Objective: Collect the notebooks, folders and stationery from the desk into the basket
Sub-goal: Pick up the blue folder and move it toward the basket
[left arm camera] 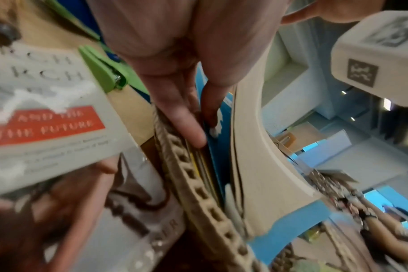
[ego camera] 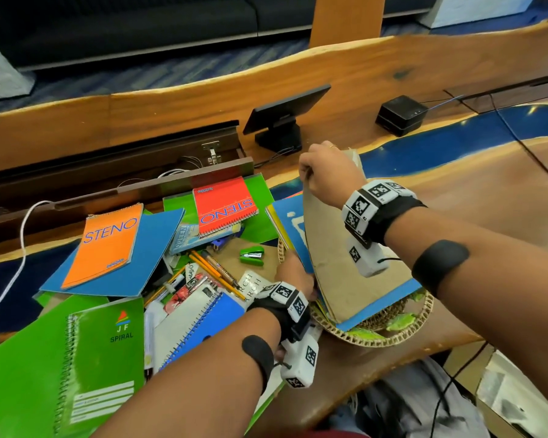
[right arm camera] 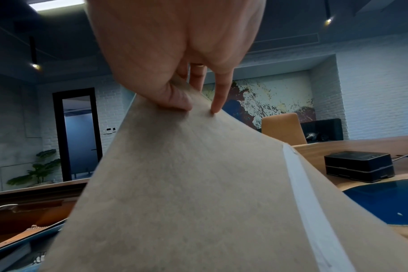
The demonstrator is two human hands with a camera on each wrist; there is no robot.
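The right hand (ego camera: 325, 175) pinches the top edge of a matte brown card folder (ego camera: 336, 248), which stands bowed and tilted in the round woven basket (ego camera: 389, 338) on the glossy wooden worktop (ego camera: 475, 191). The left hand (ego camera: 293, 276) has straight fingers (left arm camera: 186, 119) slid between the basket's rim and a smooth blue notebook (left arm camera: 216, 147) inside.

Right hand (ego camera: 325, 175) pinches brown folder (ego camera: 336, 248) upright in basket (ego camera: 393, 333); left hand (ego camera: 293, 276) alongside.

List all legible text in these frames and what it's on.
"STENO": orange pad
"STENO": red pad, upside down
"JF SPIRAL": green notebook
"AND THE FUTURE": grey book; title partly cut off, small print blurred
Small brand marks on both pads: too small to read
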